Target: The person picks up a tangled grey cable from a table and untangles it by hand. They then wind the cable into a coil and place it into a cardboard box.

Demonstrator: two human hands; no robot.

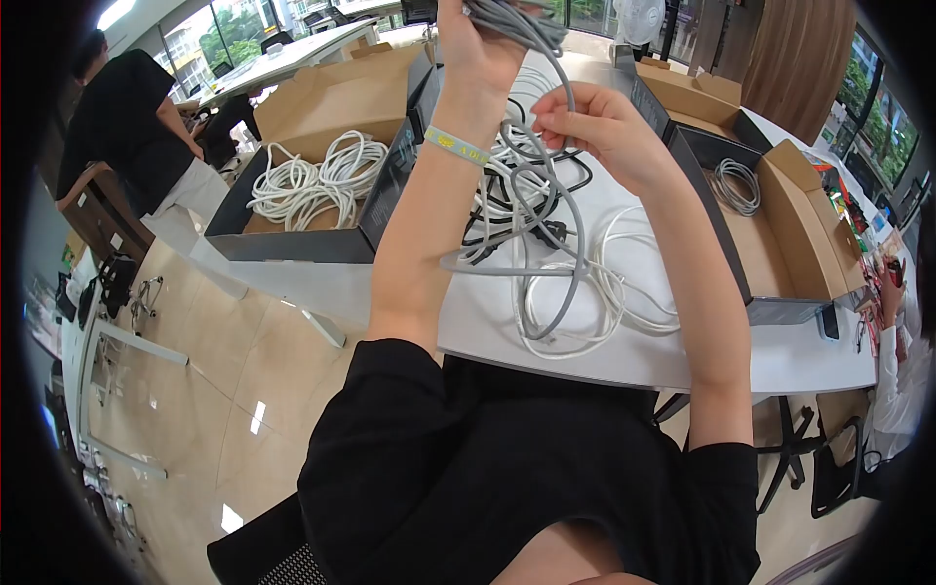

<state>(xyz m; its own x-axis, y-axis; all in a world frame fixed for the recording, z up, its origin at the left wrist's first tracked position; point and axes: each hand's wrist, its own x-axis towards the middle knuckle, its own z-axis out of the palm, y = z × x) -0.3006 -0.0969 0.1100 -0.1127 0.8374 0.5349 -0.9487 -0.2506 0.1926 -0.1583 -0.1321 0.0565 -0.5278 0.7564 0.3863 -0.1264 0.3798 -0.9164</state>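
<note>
Above the middle of the white table [682, 356], the left hand [480, 54] is raised high and clenched around a bundle of the gray cable [558, 224]. The right hand [597, 125] sits a little lower, its fingertips pinching one strand of the same cable. From both hands the cable hangs in loose loops, and its lowest turns rest on the tabletop among a white cable [604, 292] and a black cable [526, 234]. A pale wristband [456, 146] circles the left wrist.

The table's near edge runs just in front of the person's lap, and the strip of tabletop along it is bare. An open cardboard box [322, 97] holding coiled white cords [312, 180] stands on the table's left end, overhanging its corner. A second open box [799, 224] holding a small gray coil [738, 185] fills the right end. The hanging loops have only the gap between the two boxes.

Left of the table lies a glossy tiled floor [244, 361], where another person in black [132, 117] sits. Beyond the table are windows.
</note>
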